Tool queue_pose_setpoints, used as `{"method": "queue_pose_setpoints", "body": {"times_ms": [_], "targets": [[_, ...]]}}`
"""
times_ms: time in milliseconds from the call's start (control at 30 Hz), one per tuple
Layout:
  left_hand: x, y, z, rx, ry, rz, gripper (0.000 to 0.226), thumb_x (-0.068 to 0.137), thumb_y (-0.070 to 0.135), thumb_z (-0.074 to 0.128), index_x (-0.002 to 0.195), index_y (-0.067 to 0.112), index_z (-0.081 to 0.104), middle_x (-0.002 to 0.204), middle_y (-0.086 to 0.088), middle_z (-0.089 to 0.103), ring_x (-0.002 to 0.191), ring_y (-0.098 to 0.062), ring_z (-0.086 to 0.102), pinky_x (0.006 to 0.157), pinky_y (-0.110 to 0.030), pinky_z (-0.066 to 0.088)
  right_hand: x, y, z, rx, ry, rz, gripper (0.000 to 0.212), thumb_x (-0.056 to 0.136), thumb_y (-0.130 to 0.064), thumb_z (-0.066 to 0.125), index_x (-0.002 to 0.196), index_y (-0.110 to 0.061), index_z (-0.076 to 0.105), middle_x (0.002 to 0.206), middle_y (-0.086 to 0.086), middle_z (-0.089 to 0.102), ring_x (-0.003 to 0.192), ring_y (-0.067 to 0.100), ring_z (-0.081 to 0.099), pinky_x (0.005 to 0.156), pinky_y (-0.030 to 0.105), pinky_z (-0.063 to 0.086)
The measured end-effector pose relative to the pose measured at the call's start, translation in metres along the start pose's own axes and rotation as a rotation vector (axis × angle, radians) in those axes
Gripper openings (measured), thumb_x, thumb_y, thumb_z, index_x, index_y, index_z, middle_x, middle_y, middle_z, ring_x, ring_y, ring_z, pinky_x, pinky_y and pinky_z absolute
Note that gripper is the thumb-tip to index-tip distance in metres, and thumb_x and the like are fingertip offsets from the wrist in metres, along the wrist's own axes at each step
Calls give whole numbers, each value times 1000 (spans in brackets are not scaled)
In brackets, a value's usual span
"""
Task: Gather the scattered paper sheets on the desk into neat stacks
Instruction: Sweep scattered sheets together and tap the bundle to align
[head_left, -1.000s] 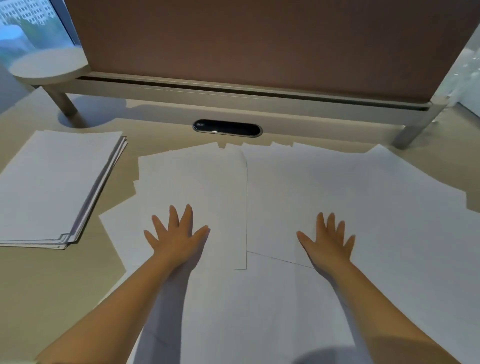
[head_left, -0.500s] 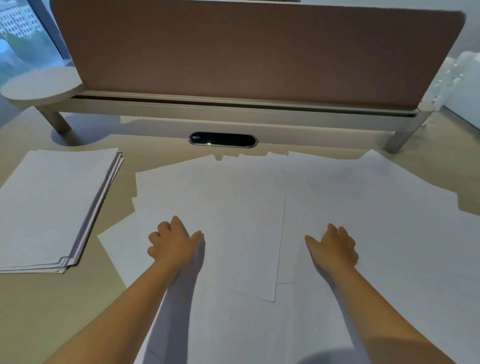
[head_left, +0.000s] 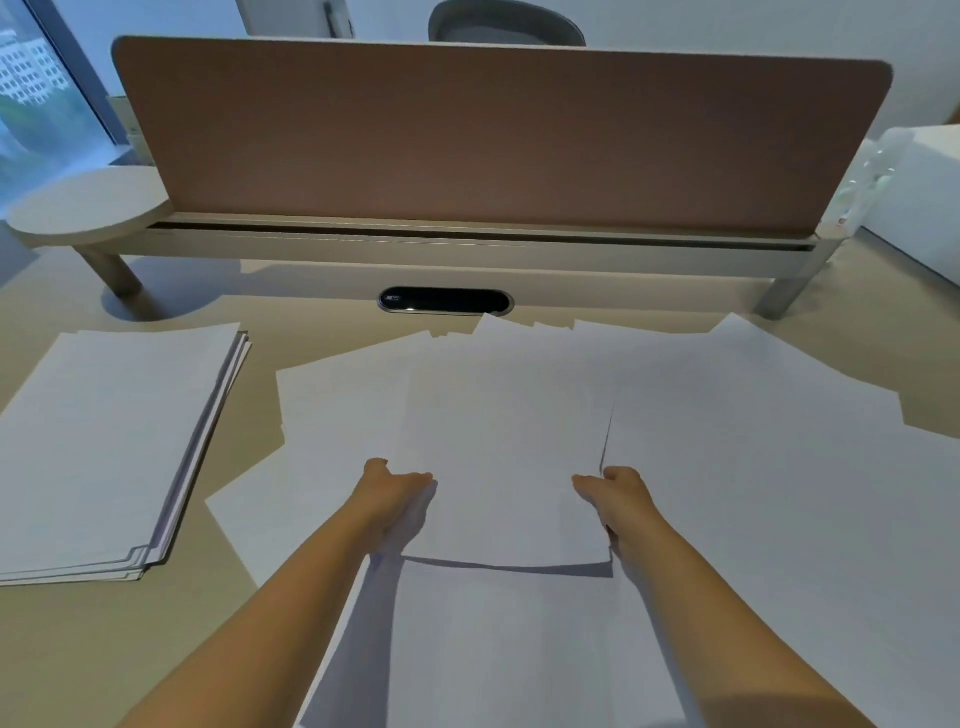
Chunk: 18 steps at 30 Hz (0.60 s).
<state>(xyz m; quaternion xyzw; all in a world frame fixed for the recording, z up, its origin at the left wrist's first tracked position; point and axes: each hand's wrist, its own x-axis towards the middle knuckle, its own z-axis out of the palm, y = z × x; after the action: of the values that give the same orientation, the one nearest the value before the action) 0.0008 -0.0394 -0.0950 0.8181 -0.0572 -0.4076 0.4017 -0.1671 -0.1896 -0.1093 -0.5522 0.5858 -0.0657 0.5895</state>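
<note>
One finished stack (head_left: 111, 441) lay at frame left on the counter (head_left: 171, 639). Both hands, left hand (head_left: 392, 493) and right hand (head_left: 615, 491), pinched a centre sheet (head_left: 506, 467) by its side edges; many loose sheets (head_left: 779, 493) remained ungathered at right.

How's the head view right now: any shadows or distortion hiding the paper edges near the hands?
Head view: wide-angle bend curves the divider and desk. The lifted sheet throws a dark shadow under its near edge, which makes that edge clear. Arm shadows darken the loose sheets by the left hand and right hand. White on white blurs other edges.
</note>
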Motion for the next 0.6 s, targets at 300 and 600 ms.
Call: {"method": "queue_pose_setpoints", "body": {"times_ms": [300, 600], "targets": [[11, -20, -17, -49, -57, 41, 25, 82, -1, 59, 67, 11, 43, 64, -7, 43, 62, -21, 42, 58, -26, 34, -9, -2, 2, -105, 122, -100, 24, 89, 0, 49, 111, 8, 58, 103, 18, 63, 98, 34, 59, 85, 37, 49], [16, -33, -10, 151, -21, 105, 54, 83, 1, 62, 48, 14, 24, 51, -3, 24, 51, -17, 25, 57, -27, 25, -20, 12, -25, -151, 327, -134, 31, 95, -9, 43, 123, 2, 50, 126, 16, 55, 113, 33, 53, 94, 34, 42]]}}
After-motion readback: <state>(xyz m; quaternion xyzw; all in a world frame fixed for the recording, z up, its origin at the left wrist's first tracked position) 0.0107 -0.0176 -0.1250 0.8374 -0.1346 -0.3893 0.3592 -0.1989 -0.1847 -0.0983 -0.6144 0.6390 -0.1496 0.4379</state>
